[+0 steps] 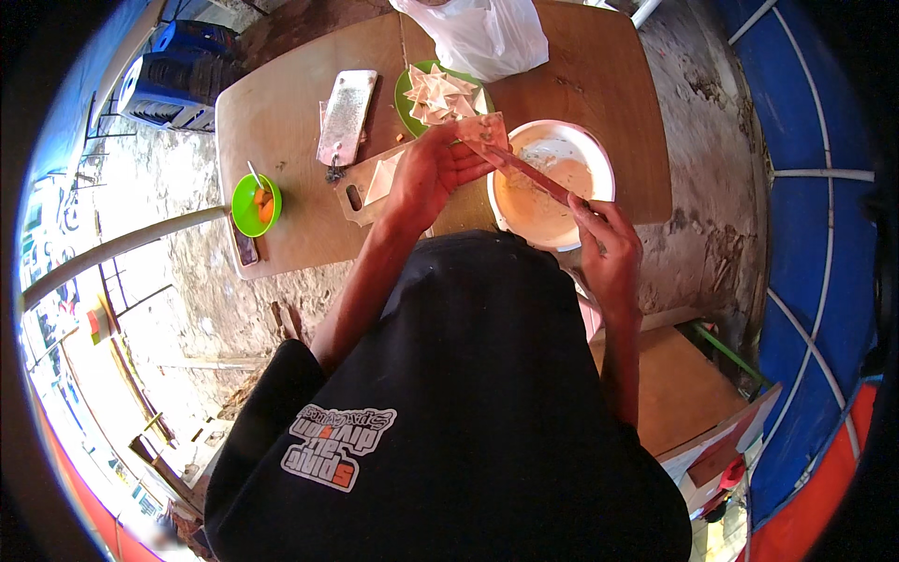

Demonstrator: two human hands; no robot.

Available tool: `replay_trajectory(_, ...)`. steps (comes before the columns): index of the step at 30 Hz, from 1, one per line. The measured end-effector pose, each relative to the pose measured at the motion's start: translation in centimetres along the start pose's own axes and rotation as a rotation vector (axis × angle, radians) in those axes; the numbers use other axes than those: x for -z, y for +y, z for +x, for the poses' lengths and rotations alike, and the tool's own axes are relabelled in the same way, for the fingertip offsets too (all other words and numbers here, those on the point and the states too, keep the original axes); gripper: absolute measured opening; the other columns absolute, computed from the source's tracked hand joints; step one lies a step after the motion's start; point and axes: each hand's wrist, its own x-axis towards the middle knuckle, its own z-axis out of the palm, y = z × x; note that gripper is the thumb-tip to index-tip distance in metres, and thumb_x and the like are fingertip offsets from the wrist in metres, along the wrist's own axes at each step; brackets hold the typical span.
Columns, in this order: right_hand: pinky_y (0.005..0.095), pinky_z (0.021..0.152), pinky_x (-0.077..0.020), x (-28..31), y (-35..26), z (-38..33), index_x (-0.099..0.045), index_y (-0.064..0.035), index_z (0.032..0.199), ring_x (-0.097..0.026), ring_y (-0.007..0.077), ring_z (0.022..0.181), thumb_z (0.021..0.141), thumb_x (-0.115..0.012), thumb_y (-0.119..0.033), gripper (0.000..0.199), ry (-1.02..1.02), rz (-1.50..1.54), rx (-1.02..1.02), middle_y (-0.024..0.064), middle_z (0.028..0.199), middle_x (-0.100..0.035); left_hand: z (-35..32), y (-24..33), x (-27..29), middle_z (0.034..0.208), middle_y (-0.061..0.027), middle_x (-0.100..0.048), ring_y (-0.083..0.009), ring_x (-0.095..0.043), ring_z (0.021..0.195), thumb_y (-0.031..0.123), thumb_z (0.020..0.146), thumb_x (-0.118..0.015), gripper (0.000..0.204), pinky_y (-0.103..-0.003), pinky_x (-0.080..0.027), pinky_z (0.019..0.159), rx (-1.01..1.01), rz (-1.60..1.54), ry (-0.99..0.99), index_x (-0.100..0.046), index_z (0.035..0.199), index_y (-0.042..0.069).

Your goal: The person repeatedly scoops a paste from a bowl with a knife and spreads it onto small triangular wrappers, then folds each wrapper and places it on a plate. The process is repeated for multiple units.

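My left hand (438, 178) is turned palm up, supporting a thin pale dough wrapper (487, 127) along its fingers. My right hand (611, 245) grips the end of a flat brownish stick-like spreader (536, 176), whose far tip touches the wrapper. Below the spreader is a white bowl (604, 161) holding a beige, paste-like mixture (568, 176). Behind my left hand, folded dough pieces (438, 92) are heaped on a green plate (405, 105). A wooden cutting board (363, 208) carries more pale wrappers (382, 178), partly hidden by my left forearm.
The brown table (590, 56) also holds a metal grater (347, 117), a white plastic bag (492, 42) and a green bowl (242, 211) with orange pieces and a spoon. A phone-like dark object (244, 245) lies by that bowl. Blue stacked chairs (173, 84) stand far left.
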Motion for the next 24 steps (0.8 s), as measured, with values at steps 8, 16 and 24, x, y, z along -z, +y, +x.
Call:
replay_trajectory(8,0.0334,0.079,-0.0506,1.5,0.3,0.4,-0.07,-0.0097,0.115,-0.064,0.0228,0.09,0.085,-0.062,0.001,0.032,0.069,0.103,-0.028,0.0088,0.096,-0.066,0.3,1.2,1.1,0.119,-0.0239,-0.061,-0.0328,-0.062,0.109,0.02,0.099,-0.032,0.041,-0.043,-0.045,0.102,-0.052,-0.05,0.036,-0.048,0.123,-0.009)
replay_trajectory(16,0.0358,0.074,-0.0491,1.1,-0.7,1.7,-0.071,-0.0108,0.112,-0.062,0.0246,0.084,0.077,-0.064,0.003,0.039,0.049,-0.088,0.199,0.007,0.092,-0.065,0.2,0.8,0.6,0.118,-0.0248,-0.061,-0.0332,-0.062,0.109,0.021,0.1,-0.032,0.043,-0.042,-0.046,0.102,0.009,-0.004,-0.005,-0.047,0.124,-0.011)
replay_trajectory(24,0.032,0.075,-0.0492,1.2,-0.9,2.0,-0.071,-0.0076,0.111,-0.063,0.0218,0.084,0.083,-0.063,0.003,0.031,0.029,0.003,0.142,0.0079,0.092,-0.065,-0.1,1.0,0.7,0.117,-0.026,-0.061,-0.0339,-0.062,0.109,0.022,0.101,-0.033,0.041,-0.042,-0.046,0.103,-0.028,-0.013,0.014,-0.049,0.12,-0.011)
